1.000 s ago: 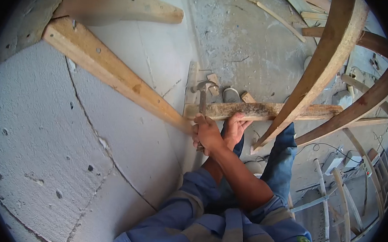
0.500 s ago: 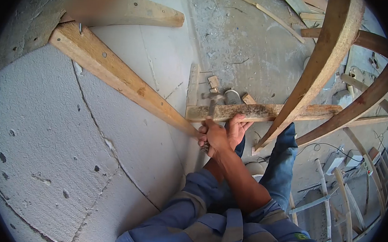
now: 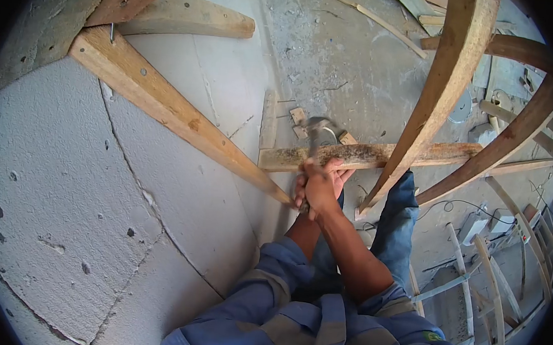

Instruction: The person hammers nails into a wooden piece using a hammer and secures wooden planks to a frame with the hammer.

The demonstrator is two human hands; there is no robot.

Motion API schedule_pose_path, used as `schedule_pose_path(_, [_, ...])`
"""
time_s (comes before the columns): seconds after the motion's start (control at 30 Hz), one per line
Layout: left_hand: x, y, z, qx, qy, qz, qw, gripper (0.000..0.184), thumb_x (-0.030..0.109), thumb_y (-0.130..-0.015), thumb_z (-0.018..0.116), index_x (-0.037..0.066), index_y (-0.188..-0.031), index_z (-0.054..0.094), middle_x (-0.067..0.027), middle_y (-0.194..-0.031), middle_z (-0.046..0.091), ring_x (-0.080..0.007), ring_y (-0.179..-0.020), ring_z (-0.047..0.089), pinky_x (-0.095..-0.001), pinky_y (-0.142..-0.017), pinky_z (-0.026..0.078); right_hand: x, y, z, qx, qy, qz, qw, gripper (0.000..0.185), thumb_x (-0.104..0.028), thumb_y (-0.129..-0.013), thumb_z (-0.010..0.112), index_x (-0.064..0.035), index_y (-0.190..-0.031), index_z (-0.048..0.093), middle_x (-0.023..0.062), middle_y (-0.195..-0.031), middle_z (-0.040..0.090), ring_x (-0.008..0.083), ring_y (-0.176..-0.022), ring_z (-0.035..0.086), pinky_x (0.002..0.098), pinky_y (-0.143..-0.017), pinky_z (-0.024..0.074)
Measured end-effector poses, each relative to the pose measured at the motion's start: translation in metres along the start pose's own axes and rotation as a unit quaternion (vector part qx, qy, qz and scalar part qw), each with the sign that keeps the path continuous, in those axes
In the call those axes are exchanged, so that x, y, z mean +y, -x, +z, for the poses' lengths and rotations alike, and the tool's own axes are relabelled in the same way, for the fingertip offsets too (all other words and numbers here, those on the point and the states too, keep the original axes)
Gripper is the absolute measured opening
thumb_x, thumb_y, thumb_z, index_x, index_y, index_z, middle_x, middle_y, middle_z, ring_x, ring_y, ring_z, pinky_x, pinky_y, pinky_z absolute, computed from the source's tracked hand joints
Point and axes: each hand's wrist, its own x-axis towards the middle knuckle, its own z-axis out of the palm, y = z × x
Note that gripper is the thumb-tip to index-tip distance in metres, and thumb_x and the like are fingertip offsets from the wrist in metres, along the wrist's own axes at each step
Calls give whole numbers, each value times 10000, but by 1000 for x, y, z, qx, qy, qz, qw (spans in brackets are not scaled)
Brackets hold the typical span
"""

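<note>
Right hand (image 3: 317,189) is gripping hammer (image 3: 314,148) by handle, its head pointing to 12 o'clock | left hand (image 3: 339,178), partly hidden, is curving half open, touching plank (image 3: 366,155) at 12 o'clock | since one second ago, hammer is shifting toward 3 o'clock.

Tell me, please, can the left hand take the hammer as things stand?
Probably not easily: the right hand grips the hammer, its forearm crosses over the left one, and the left hand seems occupied at the wooden beam.
</note>
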Motion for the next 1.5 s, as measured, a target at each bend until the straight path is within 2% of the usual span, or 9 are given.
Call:
schedule_pose_path(0.1, [5,-4,3,7,-10,5,1000,277,138,-862,659,88,-1123,584,-75,-1190,619,-245,-1212,564,-505,-1094,427,25,-51,-13,100,-58,-192,975,403,-437,-1028,463,-39,-1005,522,34,-663,470,150,-439,441,315,-356,427])
schedule_pose_path(0.27, [-1,-25,-16,26,-40,2,999,294,134,-861,661,88,-1139,577,-76,-1195,615,-246,-1211,564,-509,-1095,424,-52,-43,-6,154,-147,-112,971,351,-364,-1036,480,-26,-960,535,30,-669,479,124,-444,441,292,-372,431])
schedule_pose_path(0.57, [2,-9,-5,46,-76,-12,996,325,126,-859,664,89,-1166,563,-78,-1205,608,-249,-1210,565,-517,-1096,418,-29,-44,21,35,49,-57,997,387,-376,-1020,485,4,-971,536,45,-688,506,131,-467,497,299,-369,421])
schedule_pose_path(0.67, [3,-7,5,53,-95,-17,994,280,141,-873,633,75,-1140,583,-72,-1184,639,-252,-1196,582,-486,-1113,404,-31,-51,35,25,213,-124,969,399,-354,-1025,459,35,-981,536,132,-686,543,244,-504,567,388,-450,487])
schedule_pose_path(0.77, [-1,-9,-4,50,-85,-31,995,273,147,-880,617,57,-1136,583,-76,-1178,651,-259,-1198,586,-477,-1124,393,-11,-92,40,45,412,-383,825,429,-308,-1025,415,113,-994,494,283,-744,619,371,-506,632,446,-458,509])
schedule_pose_path(0.9, [6,-1,9,25,-86,-29,996,301,141,-879,617,38,-1156,561,-94,-1183,647,-275,-1213,578,-497,-1131,383,-2,-113,40,-130,435,-230,861,451,-310,-1022,402,123,-957,508,316,-767,629,389,-532,648,455,-460,510])
schedule_pose_path(1.1, [6,-1,12,53,-73,-27,995,314,134,-871,624,45,-1164,554,-93,-1172,639,-274,-1218,574,-512,-1131,380,0,-118,40,-102,395,-166,898,483,-337,-1025,393,123,-984,532,311,-758,627,424,-601,652,472,-580,534])
schedule_pose_path(1.17, [5,-2,13,74,-81,-24,994,318,137,-866,628,55,-1165,555,-83,-1168,636,-263,-1208,578,-509,-1126,386,-40,-80,46,-97,283,-10,954,493,-349,-1027,393,125,-1004,527,310,-764,629,455,-662,653,481,-676,538])
schedule_pose_path(1.5, [4,-3,7,77,-76,-17,994,386,131,-821,674,25,-1165,536,-123,-1174,595,-291,-1189,568,-530,-1107,412,-21,-63,43,-22,467,-270,842,379,-269,-1010,439,98,-1017,532,329,-924,617,475,-848,632,497,-705,520])
